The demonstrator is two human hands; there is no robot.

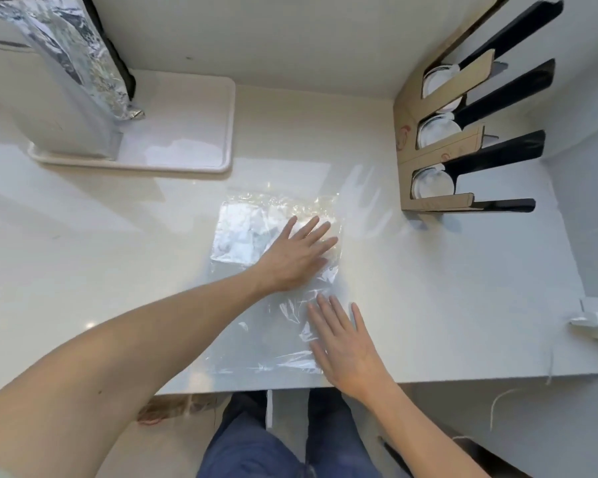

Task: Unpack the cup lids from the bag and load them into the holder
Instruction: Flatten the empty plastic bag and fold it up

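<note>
On the pale countertop [428,288], seen from the head camera, a clear plastic bag [256,322] lies flat and looks empty. The left hand [296,253] rests on its far part, fingers spread and palm down, gripping nothing. The right hand [342,343] lies flat on the bag's near right edge, likewise spread and clamped on nothing. The two hands are near each other but apart.

The cup lids [432,182] already sit in the three slots of the cardboard-and-black holder [442,201] at the right, well apart from the bag. By my reading the loading is done and the step in hand is flattening the spent bag. To do it well, one palm should pin the film while the other sweeps outward toward the open end, so trapped air escapes and the thin plastic does not slide on the glossy surface.

Faint red marks show on the holder's cardboard face, but they are too small to read. A foil pouch [83,63] stands on the tray [221,132] at left; no lettering is legible there.
</note>
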